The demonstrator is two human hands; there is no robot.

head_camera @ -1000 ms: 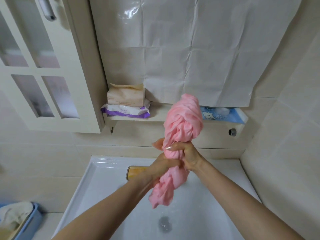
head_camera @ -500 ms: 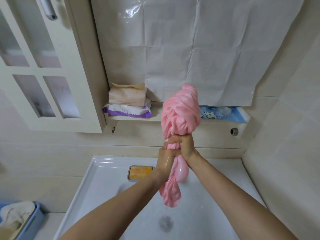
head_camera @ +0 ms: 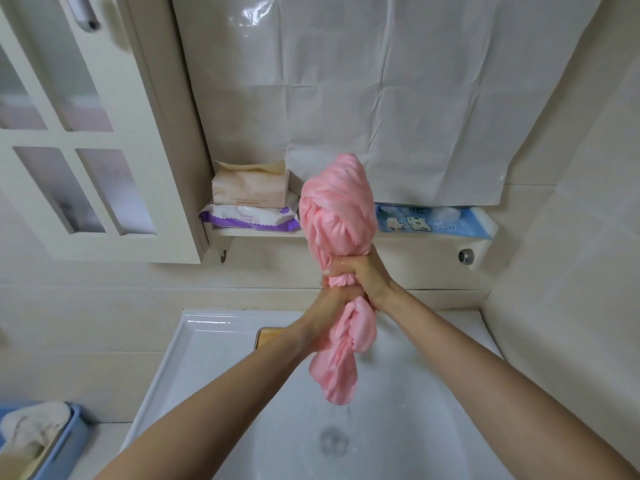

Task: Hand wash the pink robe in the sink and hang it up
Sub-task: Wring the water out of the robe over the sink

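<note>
Currently we are wringing the pink robe [head_camera: 337, 216], twisted ropelike, above the sink [head_camera: 194, 344]; right hand [head_camera: 367, 271] and left hand [head_camera: 325, 313] are clenching its narrow middle, stacked. Fabric is reading soft, wet-heavy, probably slippery, so gripping the tight twist is seeming safest.

Cloth dead centre: the robe [head_camera: 337, 209] is soft pink fabric, wrung into ropey folds with a faint wet sheen. At six o'clock the sink [head_camera: 207, 341] gleams, smooth glossy white. Up at twelve, a plastic sheet [head_camera: 381, 81], creased and shiny. Ten o'clock, the cupboard door [head_camera: 162, 209], satin cream paint, frosted panes. Wall tiles [head_camera: 571, 271] at three, smooth, low gloss. Eight o'clock, a blue plastic tub [head_camera: 72, 441] holding a nubbly rag [head_camera: 31, 427].
</note>
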